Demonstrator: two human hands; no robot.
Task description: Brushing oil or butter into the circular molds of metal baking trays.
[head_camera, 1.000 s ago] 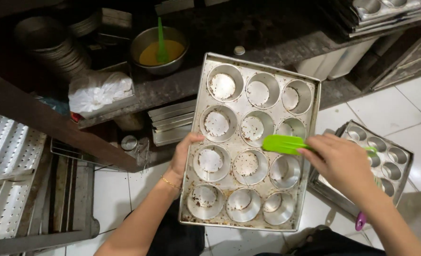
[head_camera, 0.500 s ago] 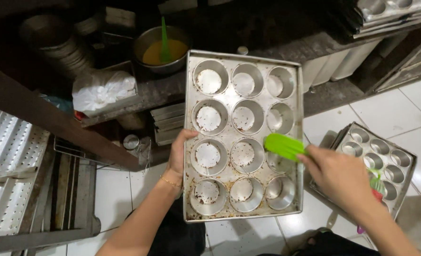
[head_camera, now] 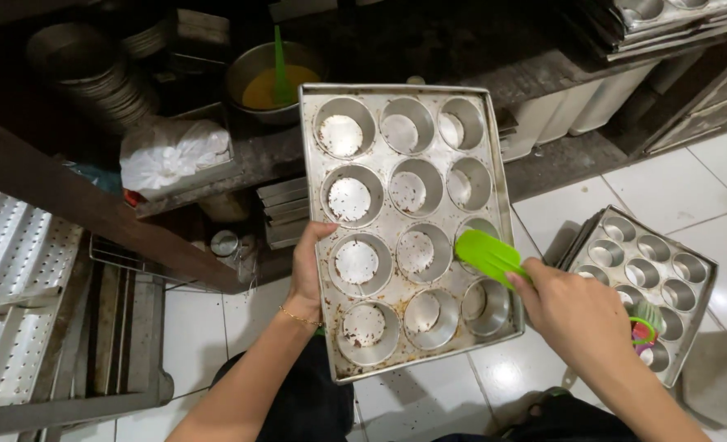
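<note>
Over the tiled floor, head view: my left hand (head_camera: 308, 274) grips the left rim of the tray (head_camera: 408, 225), thumb on top, holding it tilted before me. My right hand (head_camera: 580, 315) is closed around a green brush (head_camera: 488, 255), its head at the right-column cups. I judge greasing is under way; next, the lower cup needs a steady sweep.

Two muffin trays, twelve cups each

One dented silver twelve-cup tray (head_camera: 408, 221) was centred; a second (head_camera: 641, 286) lay at four o'clock; one green silicone brush (head_camera: 488, 255); two hands.
</note>
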